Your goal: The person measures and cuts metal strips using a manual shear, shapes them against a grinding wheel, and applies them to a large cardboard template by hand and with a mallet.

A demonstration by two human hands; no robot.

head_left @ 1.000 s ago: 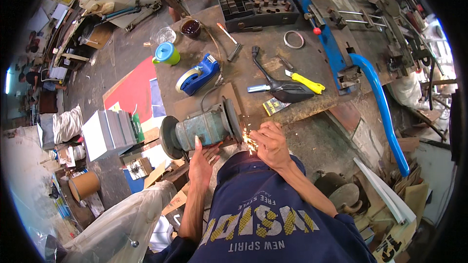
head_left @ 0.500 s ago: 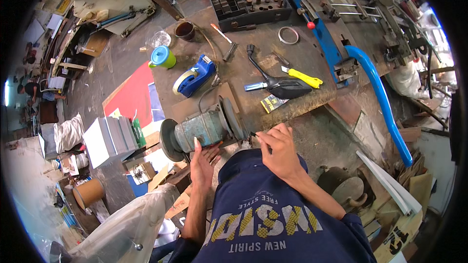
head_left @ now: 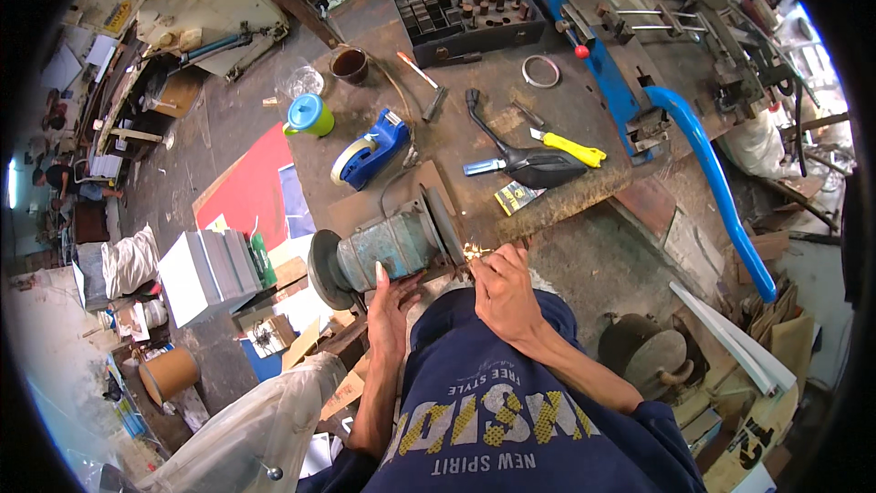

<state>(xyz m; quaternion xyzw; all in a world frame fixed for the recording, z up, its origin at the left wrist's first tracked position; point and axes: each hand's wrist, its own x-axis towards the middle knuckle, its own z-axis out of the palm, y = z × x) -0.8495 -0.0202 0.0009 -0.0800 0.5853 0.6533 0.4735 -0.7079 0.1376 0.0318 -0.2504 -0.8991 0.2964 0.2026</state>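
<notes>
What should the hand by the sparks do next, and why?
I think the right hand should ease back a little from the grinding wheel. Bright sparks show right at its bare fingertips, close to the wheel, and whatever small piece it seems to pinch is mostly hidden. The left hand is at the motor housing, away from the sparks.

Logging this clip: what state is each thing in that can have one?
Bench grinder: apparently running, sparks at its right-side wheel
Left hand: open, beside the grinder body
Right hand: closed by the sparks, contents hidden
Metal case: open
Green cup: lid on
Tape dispenser: loaded
Yellow utility knife: blade out
</notes>
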